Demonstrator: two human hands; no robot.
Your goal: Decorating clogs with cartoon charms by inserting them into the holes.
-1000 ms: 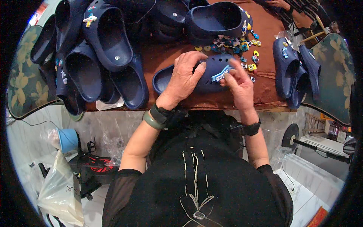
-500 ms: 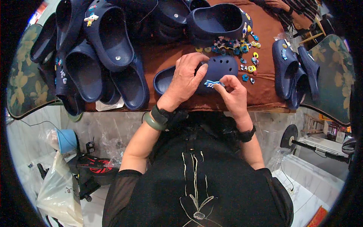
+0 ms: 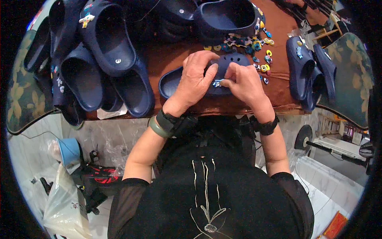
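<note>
Navy foam clog [image 3: 187,81] lies on the brown table [image 3: 167,59], near edge. Left hand [image 3: 195,81] clamps its upper; right hand [image 3: 244,81] pinches a small pale-blue charm [image 3: 217,83] against it. Clog looks light, squashy: brace the upper. Charm tiny, fiddly: hold by fingertips.

Counts of what is seen on the worktop [image 3: 171,55]

Two hands [image 3: 195,81] are counted on one navy clog [image 3: 175,81]; about six clogs [image 3: 107,36] are piled left, three [image 3: 298,63] right, one [image 3: 227,16] behind; small charms [image 3: 254,46] are too many to count.
</note>
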